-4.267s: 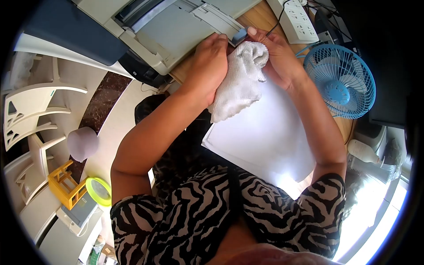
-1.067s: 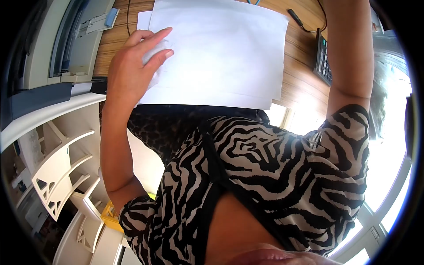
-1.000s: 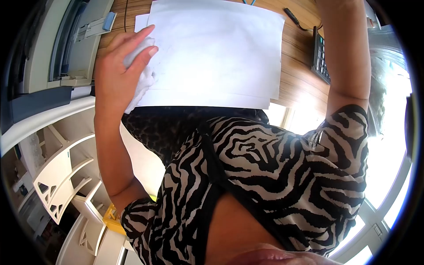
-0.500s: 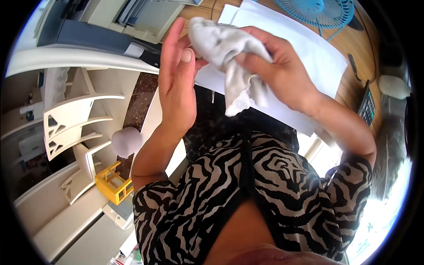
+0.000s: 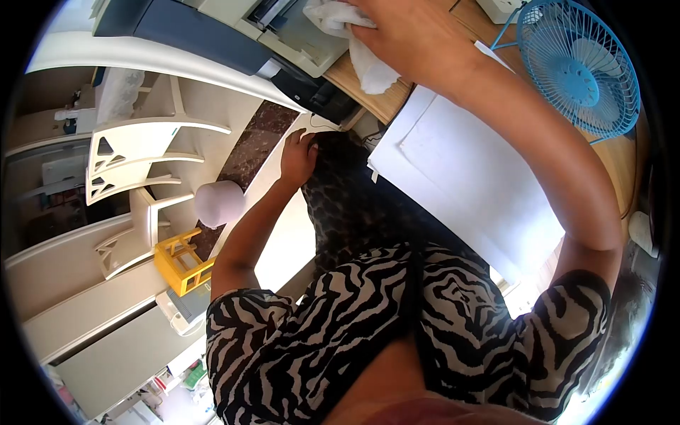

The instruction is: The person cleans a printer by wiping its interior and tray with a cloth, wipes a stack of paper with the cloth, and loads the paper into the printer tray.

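Note:
A crumpled white cloth [image 5: 373,69] is gripped in my right hand [image 5: 405,34], which reaches to the far top of the view. One end of it hangs over the wooden desk, while the upper part lies against the open front of a grey and beige printer [image 5: 301,48]. My right fingers are partly hidden behind the back of the hand and the cloth. Lower down, my left hand [image 5: 297,159] rests on my dark patterned skirt [image 5: 347,191] near the knee, its fingers laid over the fabric and holding nothing.
White paper sheets [image 5: 460,163] cover the desk [image 5: 372,99] under my right forearm. A blue fan [image 5: 577,78] stands at the right, beyond that arm. To the left are a white shelf [image 5: 159,131], a pale round stool [image 5: 219,203] and a yellow frame [image 5: 183,262].
My right hand has carried the cloth up and away to the printer. My left hand has come away from the cloth and dropped to my lap. The view has shifted.

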Available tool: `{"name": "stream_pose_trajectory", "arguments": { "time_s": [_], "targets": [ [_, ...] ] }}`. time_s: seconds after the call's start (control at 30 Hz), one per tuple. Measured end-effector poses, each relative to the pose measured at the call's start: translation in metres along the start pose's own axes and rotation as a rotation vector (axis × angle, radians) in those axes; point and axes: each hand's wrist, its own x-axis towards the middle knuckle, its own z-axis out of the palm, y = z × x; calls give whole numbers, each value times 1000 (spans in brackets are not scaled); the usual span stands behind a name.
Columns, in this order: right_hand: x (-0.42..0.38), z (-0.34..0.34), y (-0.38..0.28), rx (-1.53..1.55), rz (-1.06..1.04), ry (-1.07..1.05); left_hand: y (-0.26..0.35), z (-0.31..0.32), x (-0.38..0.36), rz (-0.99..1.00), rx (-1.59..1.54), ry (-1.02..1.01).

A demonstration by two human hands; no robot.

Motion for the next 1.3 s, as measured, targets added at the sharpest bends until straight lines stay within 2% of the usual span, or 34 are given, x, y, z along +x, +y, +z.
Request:
{"name": "stream_pose_trajectory", "arguments": {
  "time_s": [0.03, 0.07, 0.13, 0.17, 0.27, 0.33, 0.43, 0.53, 0.63, 0.73, 0.83, 0.93, 1.03, 1.1, 1.17, 1.2, 1.27, 1.3],
  "targets": [
    [11, 13, 4, -35, -5, -18, -20, 19, -4, -31, 80, -15],
    [20, 21, 8, -101, -55, -22, -31, 34, -6, -96, -63, -79],
    [38, 42, 18, -194, -125, -34, -83, 104, -36, 436, 739, 146],
    [47, 54, 24, -220, -146, -42, -47, 76, -21, 448, 614, 220],
    [68, 84, 33, -186, -145, -126, -34, 85, -14, 216, 452, 20],
    [82, 88, 32, -163, -169, -212, -40, 85, -12, 198, 424, -35],
    [93, 95, 21, 42, -61, -416, -42, 86, -10, 213, 415, 0],
    [96, 129, 38, 169, -280, -255, -46, 88, -12, 266, 373, 81],
    [89, 125, 45, 186, -413, -270, -44, 86, -5, 296, 324, 112],
    [99, 126, 45, 225, -393, -390, -41, 84, -5, 302, 286, 124],
    [106, 111, 30, 89, -280, -590, -37, 82, -2, 292, 274, 91],
    [107, 118, 31, 220, -253, -527, -33, 76, 1, 289, 272, 72],
    [103, 107, 49, 345, -300, -641, -34, 74, -2, 284, 276, 59],
    [91, 69, 49, 380, -216, -823, -34, 75, -2, 284, 283, 60],
    [84, 21, 44, 403, -182, -915, -35, 74, -3, 283, 291, 61],
    [82, 1, 44, 420, -214, -895, -35, 72, -4, 286, 297, 59],
    [84, -13, 43, 414, -100, -834, -36, 71, -7, 285, 301, 57],
    [86, -15, 40, 387, 42, -792, -37, 72, -9, 285, 300, 57]
  ]
}}
